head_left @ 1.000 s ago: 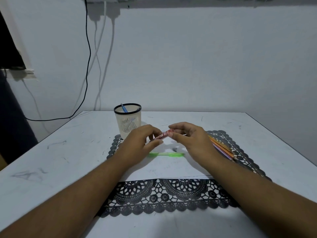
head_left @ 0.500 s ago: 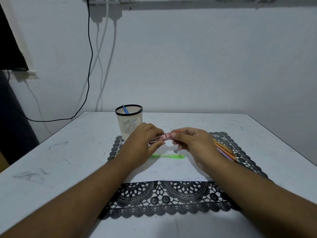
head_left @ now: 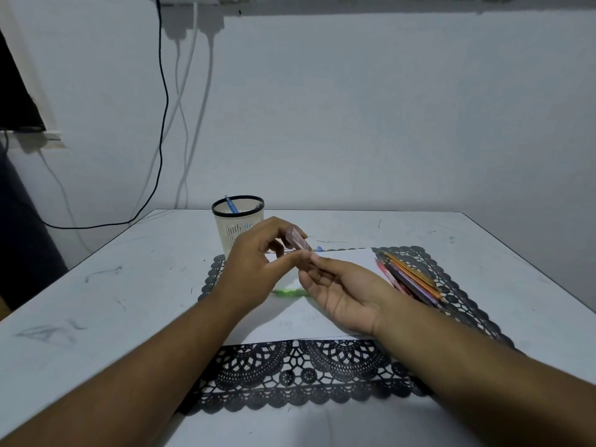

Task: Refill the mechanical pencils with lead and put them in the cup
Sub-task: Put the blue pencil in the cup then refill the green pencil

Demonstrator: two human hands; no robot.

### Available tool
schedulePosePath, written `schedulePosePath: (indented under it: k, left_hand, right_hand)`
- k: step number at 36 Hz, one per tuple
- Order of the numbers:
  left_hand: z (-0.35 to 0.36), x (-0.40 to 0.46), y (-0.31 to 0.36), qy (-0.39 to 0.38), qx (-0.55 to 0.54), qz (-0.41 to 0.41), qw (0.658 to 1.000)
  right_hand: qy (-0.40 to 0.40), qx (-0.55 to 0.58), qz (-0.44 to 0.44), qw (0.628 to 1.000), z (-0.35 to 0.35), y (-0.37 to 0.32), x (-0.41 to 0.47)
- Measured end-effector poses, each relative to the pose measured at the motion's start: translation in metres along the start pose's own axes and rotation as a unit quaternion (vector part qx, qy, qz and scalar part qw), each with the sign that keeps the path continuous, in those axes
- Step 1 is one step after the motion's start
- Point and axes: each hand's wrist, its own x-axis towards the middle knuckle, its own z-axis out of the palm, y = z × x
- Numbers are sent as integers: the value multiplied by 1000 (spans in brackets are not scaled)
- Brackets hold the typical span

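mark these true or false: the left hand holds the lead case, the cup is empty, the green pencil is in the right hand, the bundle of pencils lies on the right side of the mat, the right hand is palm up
1. The left hand holds the lead case: true.
2. The cup is empty: false. A blue pencil already stands in it.
3. The green pencil is in the right hand: false. It lies on the white sheet beneath the hands.
4. The bundle of pencils lies on the right side of the black lace mat: true.
5. The right hand is palm up below the case: true, fingers relaxed and open.
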Motion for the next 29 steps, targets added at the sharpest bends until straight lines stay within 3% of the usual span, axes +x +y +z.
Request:
schedulePosePath:
  k: [9,14,19,24,29]
  left_hand:
    - [0,-1,1,-10,-8,1,1000]
    - [-2,-3,1,8,-53,-41,998]
    - [-7,-5,-8,6,-33,-85,996]
    - [-8,-6,-14,-6,64,-103,993]
    - [-3,-7,-17,-32,143,-112,983]
  right_hand:
    - [2,6,0,1000,1,0,-3]
    - [17,-2,-2,1000,0,-3,-2]
    - [40,-3,-31,999,0,-8,-2]
    - [71,-157,-111,979,-6,-12,-4]
    - [77,-317,-207,922,-8,-16,-7]
